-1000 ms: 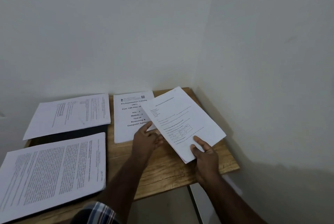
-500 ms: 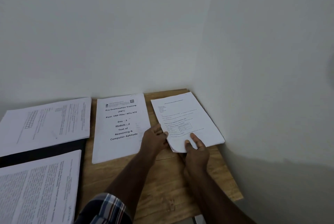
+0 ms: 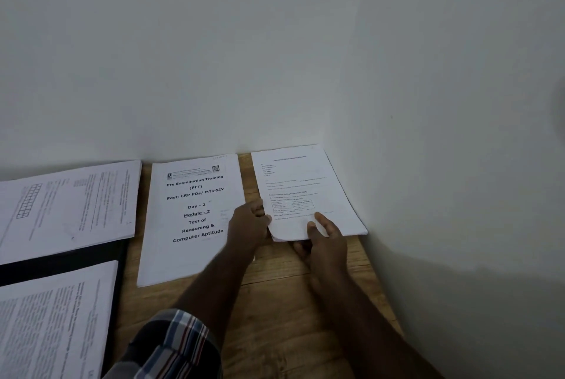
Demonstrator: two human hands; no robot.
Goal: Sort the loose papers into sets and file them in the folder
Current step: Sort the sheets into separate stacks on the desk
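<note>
— Between both hands, what's held?
— A thin paper set (image 3: 301,192): the left hand (image 3: 249,222) pinches its near-left edge, the right hand (image 3: 325,233) its near edge (thumb on top). I'd square it before letting go.
— Left of them?
— A booklet (image 3: 191,216) reading "Pre Examination Training (PET), Day - 2, Module - 2".

My one camera sits on my head. It looks forward and down at the wooden table (image 3: 284,311), close below me, with the white wall (image 3: 214,57) at twelve o'clock.
</note>
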